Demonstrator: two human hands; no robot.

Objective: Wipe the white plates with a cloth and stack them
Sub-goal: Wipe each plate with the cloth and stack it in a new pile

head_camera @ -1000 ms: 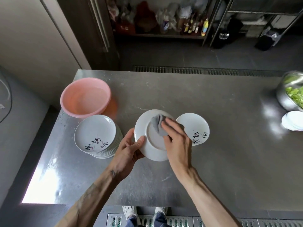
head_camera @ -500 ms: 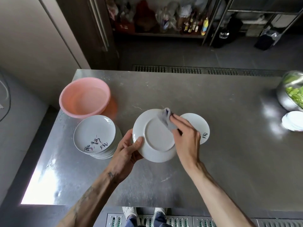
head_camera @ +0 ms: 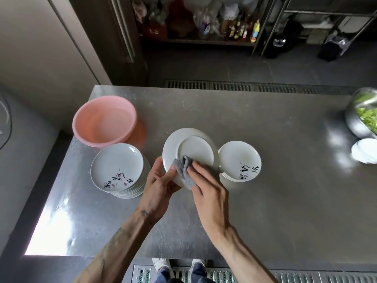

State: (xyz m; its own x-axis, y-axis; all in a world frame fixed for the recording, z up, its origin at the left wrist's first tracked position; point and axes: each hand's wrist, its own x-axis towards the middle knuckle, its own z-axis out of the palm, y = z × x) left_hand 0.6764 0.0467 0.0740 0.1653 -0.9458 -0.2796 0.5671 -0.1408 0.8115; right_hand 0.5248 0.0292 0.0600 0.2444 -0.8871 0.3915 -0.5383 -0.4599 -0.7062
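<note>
A white plate (head_camera: 193, 148) is held tilted above the steel table, its underside facing me. My left hand (head_camera: 161, 184) grips its lower left rim, thumb on the underside. My right hand (head_camera: 206, 184) presses a grey cloth (head_camera: 183, 170) against the plate's lower part, fingers curled over the cloth. To the left stands a tall stack of white plates (head_camera: 118, 170) with black lettering on the top one. On the right lies a low pile of white plates (head_camera: 240, 160), also lettered.
A pink plastic basin (head_camera: 104, 121) sits at the table's back left corner. A metal bowl of green leaves (head_camera: 363, 117) and more white plates (head_camera: 365, 150) are at the right edge. The steel table (head_camera: 285, 190) ends near my feet.
The cloth and my right hand have moved from the plate's upper right rim down to its lower left part. My left hand keeps its hold on the rim.
</note>
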